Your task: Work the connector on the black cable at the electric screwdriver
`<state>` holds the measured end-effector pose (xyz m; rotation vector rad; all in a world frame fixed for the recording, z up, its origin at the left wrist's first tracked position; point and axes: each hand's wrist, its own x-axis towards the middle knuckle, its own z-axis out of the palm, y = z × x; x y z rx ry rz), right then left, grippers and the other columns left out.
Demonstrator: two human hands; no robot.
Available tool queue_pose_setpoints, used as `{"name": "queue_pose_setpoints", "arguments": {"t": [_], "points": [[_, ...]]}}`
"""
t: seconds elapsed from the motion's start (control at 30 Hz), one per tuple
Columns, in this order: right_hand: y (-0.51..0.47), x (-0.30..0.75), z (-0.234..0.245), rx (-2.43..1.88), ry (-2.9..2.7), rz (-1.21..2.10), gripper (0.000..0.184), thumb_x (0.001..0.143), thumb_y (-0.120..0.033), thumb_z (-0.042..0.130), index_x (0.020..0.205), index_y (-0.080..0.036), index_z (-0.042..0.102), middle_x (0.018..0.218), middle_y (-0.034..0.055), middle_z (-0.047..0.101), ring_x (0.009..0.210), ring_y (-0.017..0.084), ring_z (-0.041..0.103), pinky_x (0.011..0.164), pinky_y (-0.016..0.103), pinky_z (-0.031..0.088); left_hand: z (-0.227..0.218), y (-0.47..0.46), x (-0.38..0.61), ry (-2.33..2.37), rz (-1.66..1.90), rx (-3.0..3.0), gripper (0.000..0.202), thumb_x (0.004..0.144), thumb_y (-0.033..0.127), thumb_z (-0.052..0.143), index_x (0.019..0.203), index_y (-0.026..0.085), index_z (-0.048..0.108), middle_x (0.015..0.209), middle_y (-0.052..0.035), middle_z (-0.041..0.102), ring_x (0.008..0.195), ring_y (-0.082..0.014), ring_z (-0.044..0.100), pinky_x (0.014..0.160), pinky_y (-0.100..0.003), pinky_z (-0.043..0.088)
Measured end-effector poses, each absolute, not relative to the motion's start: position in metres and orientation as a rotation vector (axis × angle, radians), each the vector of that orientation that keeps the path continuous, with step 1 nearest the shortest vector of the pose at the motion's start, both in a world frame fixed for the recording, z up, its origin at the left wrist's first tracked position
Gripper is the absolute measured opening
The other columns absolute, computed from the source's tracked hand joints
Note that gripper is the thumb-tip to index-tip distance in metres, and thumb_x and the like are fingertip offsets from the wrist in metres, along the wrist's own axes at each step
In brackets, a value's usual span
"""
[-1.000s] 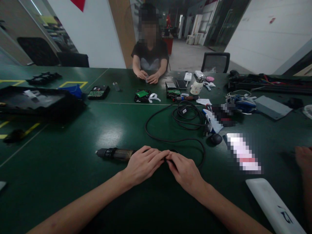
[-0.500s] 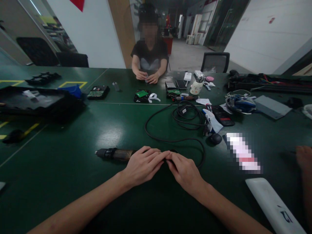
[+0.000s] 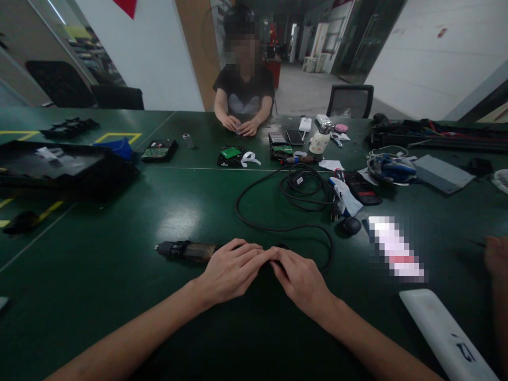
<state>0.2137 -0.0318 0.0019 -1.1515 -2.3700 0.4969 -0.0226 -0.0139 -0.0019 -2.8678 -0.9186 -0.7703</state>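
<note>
My left hand (image 3: 234,269) lies palm down with fingers stretched out, partly covering the rear of a corded electric screwdriver (image 3: 198,251). The screwdriver rests on the table, its chuck pointing left. My right hand (image 3: 300,276) slopes in from the other side, fingers fairly straight and thumb apart below them. Fingertips of both hands meet and overlap in front of the tool's tail. I see nothing held, though the space under the palms is hidden. From behind my right hand a black cable (image 3: 278,228) curves away to a coil.
A person (image 3: 244,90) sits opposite, both hands around a small clear object. Another person's hand (image 3: 496,256) is at the right edge. Around lie a white elongated case (image 3: 444,333), a computer mouse (image 3: 351,226), a black tray (image 3: 24,151), hard drives (image 3: 159,150) and a patterned bottle (image 3: 319,142).
My hands have barely moved. The hand at the right edge has shifted slightly right, and the person opposite has tilted the small object in their hands.
</note>
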Motion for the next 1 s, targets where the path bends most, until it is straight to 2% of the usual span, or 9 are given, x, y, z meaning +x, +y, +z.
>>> {"name": "queue_pose_setpoints", "arguments": {"t": [0.13,0.3,0.5,0.7,0.8,0.9,1.0], "points": [[-0.0317,0.2133,0.0014,-1.153,-2.359,0.482,0.011,0.106,-0.018,0.048,0.111,-0.022,0.057,0.113,0.0087,0.073,0.095,0.022,0.073,0.081,0.037,0.061,-0.0039,-0.0131,-0.0208,-0.973,-0.797,-2.797,0.048,0.106,0.025,0.052,0.153,0.022,0.045,0.121,-0.0051,0.074,0.105,-0.0170,0.071,0.092,-0.034,0.052],[-0.0314,0.2135,0.0022,-1.149,-2.360,0.471,0.012,0.106,-0.017,0.049,0.113,-0.022,0.057,0.112,0.0084,0.073,0.094,0.022,0.073,0.080,0.036,0.061,-0.0017,-0.0136,-0.0216,-0.931,-0.771,-2.872,0.053,0.105,0.025,0.050,0.157,0.020,0.040,0.131,-0.0074,0.070,0.118,-0.0184,0.068,0.097,-0.035,0.052],[-0.0316,0.2136,0.0030,-1.162,-2.371,0.486,0.011,0.107,-0.019,0.049,0.115,-0.022,0.057,0.114,0.0088,0.072,0.098,0.023,0.072,0.081,0.037,0.061,-0.0031,-0.0136,-0.0202,-0.973,-0.764,-2.811,0.048,0.108,0.025,0.049,0.155,0.023,0.043,0.122,-0.0055,0.073,0.104,-0.0180,0.070,0.094,-0.036,0.051],[-0.0320,0.2138,0.0031,-1.158,-2.375,0.512,0.014,0.107,-0.018,0.049,0.119,-0.022,0.055,0.118,0.0094,0.071,0.100,0.023,0.072,0.085,0.038,0.061,-0.0005,-0.0144,-0.0227,-0.917,-0.726,-2.898,0.055,0.105,0.023,0.048,0.159,0.020,0.037,0.132,-0.0081,0.070,0.120,-0.0202,0.066,0.099,-0.038,0.050],[-0.0323,0.2139,0.0025,-1.157,-2.376,0.511,0.017,0.108,-0.019,0.049,0.123,-0.022,0.054,0.120,0.0092,0.071,0.102,0.023,0.071,0.087,0.038,0.060,-0.0024,-0.0145,-0.0221,-0.939,-0.755,-2.876,0.052,0.106,0.020,0.048,0.157,0.021,0.040,0.124,-0.0061,0.073,0.112,-0.0186,0.069,0.098,-0.037,0.050],[-0.0319,0.2140,0.0017,-1.160,-2.377,0.495,0.012,0.107,-0.019,0.049,0.117,-0.022,0.056,0.118,0.0088,0.071,0.101,0.023,0.072,0.085,0.038,0.060,-0.0033,-0.0139,-0.0202,-0.977,-0.790,-2.825,0.049,0.107,0.024,0.050,0.156,0.022,0.042,0.121,-0.0054,0.073,0.105,-0.0179,0.070,0.095,-0.036,0.050],[-0.0313,0.2139,0.0010,-1.157,-2.378,0.519,0.012,0.107,-0.018,0.050,0.116,-0.022,0.056,0.118,0.0081,0.072,0.100,0.022,0.072,0.085,0.037,0.060,-0.0019,-0.0138,-0.0203,-0.980,-0.786,-2.845,0.053,0.106,0.026,0.051,0.157,0.020,0.040,0.128,-0.0072,0.071,0.114,-0.0188,0.068,0.096,-0.036,0.050]]}}
